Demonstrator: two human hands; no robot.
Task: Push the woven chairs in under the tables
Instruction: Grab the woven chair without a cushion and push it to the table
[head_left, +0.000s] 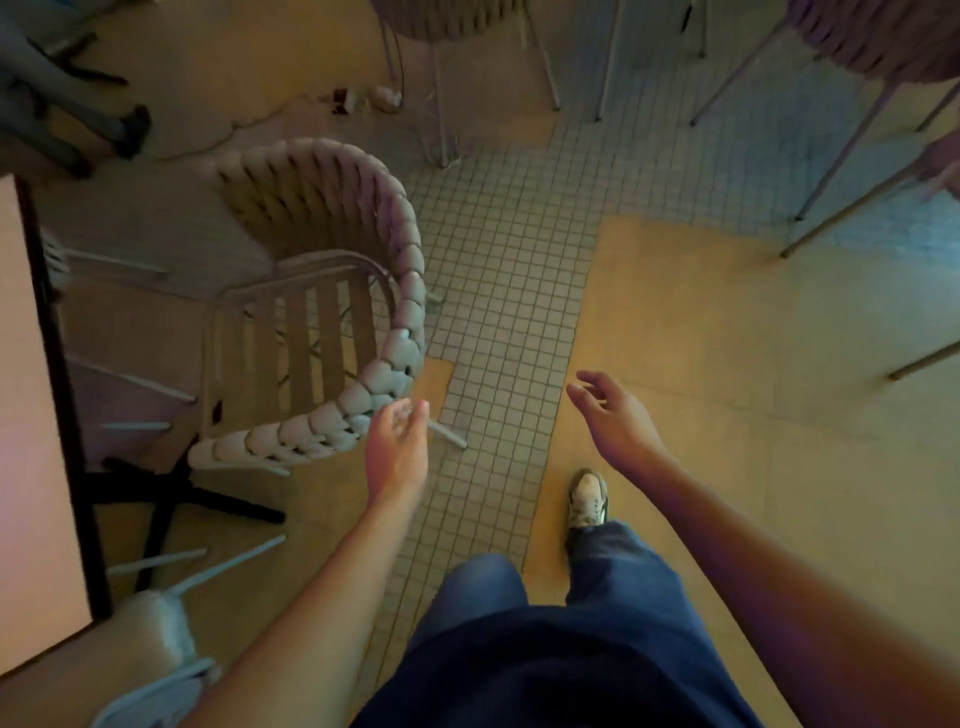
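Note:
A woven chair (400, 291) with a thick braided curved back and a slatted seat stands left of centre, its seat facing the table (31, 415) at the left edge. The seat's front lies close to the table's dark edge. My left hand (397, 447) hovers just right of the braided back's near end, fingers apart, holding nothing. My right hand (613, 415) is out over the floor to the right, open and away from any chair.
A second woven chair (156, 639) shows at the bottom left beside the table. More woven chairs (872, 47) on thin legs stand at the top and top right. The table's black cross base (171, 493) lies on the floor. My foot (587, 499) is on the yellow floor.

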